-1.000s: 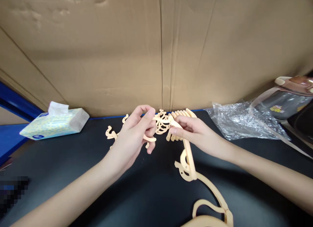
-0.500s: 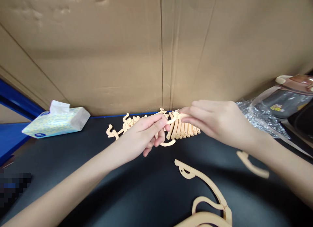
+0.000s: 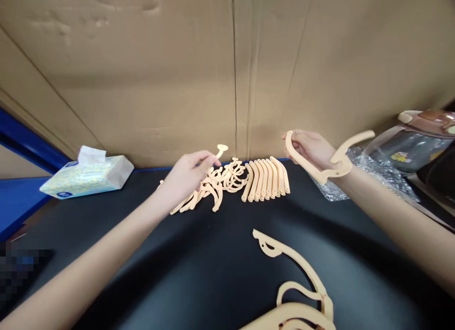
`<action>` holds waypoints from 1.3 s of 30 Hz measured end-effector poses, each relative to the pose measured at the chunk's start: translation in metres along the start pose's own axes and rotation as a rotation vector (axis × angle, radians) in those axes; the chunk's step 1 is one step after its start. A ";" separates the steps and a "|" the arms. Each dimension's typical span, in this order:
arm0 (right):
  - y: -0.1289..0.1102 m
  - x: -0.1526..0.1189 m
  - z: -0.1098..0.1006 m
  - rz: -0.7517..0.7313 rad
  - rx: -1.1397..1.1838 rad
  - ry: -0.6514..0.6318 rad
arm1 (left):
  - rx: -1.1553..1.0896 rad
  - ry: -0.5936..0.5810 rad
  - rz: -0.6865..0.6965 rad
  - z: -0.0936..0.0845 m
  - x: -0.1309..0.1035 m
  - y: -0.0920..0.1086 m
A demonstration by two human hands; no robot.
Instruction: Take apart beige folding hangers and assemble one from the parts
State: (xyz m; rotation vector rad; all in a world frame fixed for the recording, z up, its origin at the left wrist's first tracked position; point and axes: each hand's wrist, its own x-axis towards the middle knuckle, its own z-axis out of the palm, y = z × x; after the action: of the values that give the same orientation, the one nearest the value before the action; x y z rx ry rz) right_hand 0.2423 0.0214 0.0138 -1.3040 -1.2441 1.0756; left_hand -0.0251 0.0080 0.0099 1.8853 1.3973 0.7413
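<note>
My left hand (image 3: 188,176) is closed, pinching a small cream plastic piece (image 3: 222,149) with a flat, rounded end that points up. Below it spreads a heap of curved cream plastic pieces (image 3: 213,192). My right hand (image 3: 313,147) is raised at the right, fingers closed around the upper end of a cream plastic hanger part (image 3: 304,164). This part bends down past the wrist to a jointed section and a curved arm rising to the right. Between the hands stands a neat row of bent cream hanger arms (image 3: 265,181) on the black table.
At the front lies a larger cream hanger assembly (image 3: 309,268). A tissue pack (image 3: 87,178) sits at the back left. Clear plastic wrap (image 3: 387,178) and a bottle with a brown lid (image 3: 426,138) are at the right. A cardboard wall (image 3: 177,84) closes off the back.
My hands have moved apart from near the row of arms. The right now holds up the hanger part; the left has moved left with the small piece. The loose piece at right is gone from the table.
</note>
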 end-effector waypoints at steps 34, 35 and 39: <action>0.000 -0.027 0.008 -0.630 -0.873 -0.372 | 0.806 -0.202 0.322 0.011 0.004 -0.032; 0.000 -0.026 0.008 -0.629 -0.875 -0.367 | 0.833 -0.239 0.322 0.013 0.001 -0.033; 0.001 -0.023 0.005 -0.621 -0.884 -0.328 | 0.889 -0.349 0.221 0.010 0.000 -0.042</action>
State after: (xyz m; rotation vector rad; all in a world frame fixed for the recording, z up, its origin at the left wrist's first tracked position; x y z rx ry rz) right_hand 0.2358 -0.0011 0.0116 -1.2097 -2.3362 0.2652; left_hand -0.0414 0.0148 -0.0292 2.6987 1.4076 -0.1938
